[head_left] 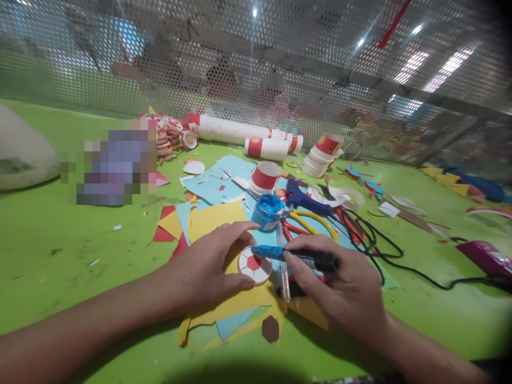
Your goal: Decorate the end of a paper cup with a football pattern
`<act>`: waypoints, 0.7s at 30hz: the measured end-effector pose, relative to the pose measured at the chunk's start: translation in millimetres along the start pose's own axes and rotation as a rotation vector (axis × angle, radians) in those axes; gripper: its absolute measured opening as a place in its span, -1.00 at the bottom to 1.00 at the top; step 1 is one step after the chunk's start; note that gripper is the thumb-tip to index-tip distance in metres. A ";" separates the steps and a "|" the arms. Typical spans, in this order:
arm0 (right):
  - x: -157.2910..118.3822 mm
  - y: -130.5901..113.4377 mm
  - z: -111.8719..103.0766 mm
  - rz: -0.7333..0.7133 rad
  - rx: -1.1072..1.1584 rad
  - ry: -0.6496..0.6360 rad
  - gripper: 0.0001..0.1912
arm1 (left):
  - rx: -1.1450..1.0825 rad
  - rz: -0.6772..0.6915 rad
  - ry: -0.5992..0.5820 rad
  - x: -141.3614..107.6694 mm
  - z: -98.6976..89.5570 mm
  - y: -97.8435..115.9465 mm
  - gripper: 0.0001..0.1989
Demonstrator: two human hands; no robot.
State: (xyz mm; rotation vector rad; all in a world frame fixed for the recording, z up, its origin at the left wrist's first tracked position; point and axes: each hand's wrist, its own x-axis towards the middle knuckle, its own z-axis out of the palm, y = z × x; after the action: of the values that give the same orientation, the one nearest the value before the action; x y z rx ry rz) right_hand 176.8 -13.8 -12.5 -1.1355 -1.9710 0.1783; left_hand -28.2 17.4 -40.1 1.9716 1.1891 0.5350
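My left hand [218,261] steadies a white paper disc [262,272] with a red, football-like pattern, its thumb at the lower edge and its fingers at the upper left. The index finger reaches toward an uncapped jar of blue paint [268,210]. In my right hand [340,282] is a black marker [306,258], gripped between thumb and fingers. Its blue-covered end points left and meets the disc's top edge. Beneath the disc lies yellow paper [218,216], and a brown paper hexagon [271,328] rests nearer to me.
Behind the jar stand a red-and-white paper cup [266,177] and a blue glue gun [306,200]. Yellow-handled scissors [316,224] and a black cable [394,253] lie to the right. Stacked cups [236,129] line the back, before a perforated metal screen [256,69].
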 end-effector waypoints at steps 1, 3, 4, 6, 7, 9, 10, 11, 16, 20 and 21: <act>-0.9 0.8 -0.7 0.008 0.003 0.026 -0.97 | -0.004 0.003 0.003 -0.1 0.5 -0.6 -0.32; -2.5 2.6 -2.0 0.023 0.008 0.103 -0.94 | -0.023 0.020 0.018 -0.3 1.7 -2.1 -0.32; -3.0 3.5 -2.4 0.028 0.008 0.138 -0.93 | -0.027 0.027 0.025 -0.4 2.1 -2.6 -0.31; -3.2 4.7 -2.5 0.027 0.003 0.172 -0.92 | -0.015 0.029 0.025 -0.4 2.0 -2.5 -0.32; -2.8 5.0 -2.1 0.028 -0.002 0.170 -0.92 | -0.003 0.025 0.021 -0.4 1.4 -1.7 -0.32; -1.4 4.7 -1.1 0.025 -0.007 0.138 -0.92 | 0.013 0.015 0.009 -0.4 -0.1 0.5 -0.32; -0.5 4.3 -0.5 0.026 -0.007 0.121 -0.92 | 0.016 0.011 0.007 -0.5 -0.9 1.7 -0.32; 0.3 3.7 0.0 0.030 -0.006 0.106 -0.92 | 0.018 0.007 0.005 -0.7 -1.5 2.6 -0.32; 1.5 1.9 1.2 0.036 -0.001 0.081 -0.96 | 0.033 0.008 0.015 -1.7 0.1 1.9 -0.34; 0.0 2.8 2.3 0.052 0.012 0.054 -0.99 | 0.019 0.025 0.047 -2.3 2.4 -0.2 -0.33; -0.4 3.1 2.6 0.057 0.015 0.047 -0.99 | 0.016 0.023 0.045 -2.3 2.5 -0.2 -0.33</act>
State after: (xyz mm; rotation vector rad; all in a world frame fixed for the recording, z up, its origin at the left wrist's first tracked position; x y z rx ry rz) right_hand 177.1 -11.6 -15.9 -1.1762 -1.8947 0.1946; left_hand -27.7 14.5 -41.8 1.9989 1.2032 0.5865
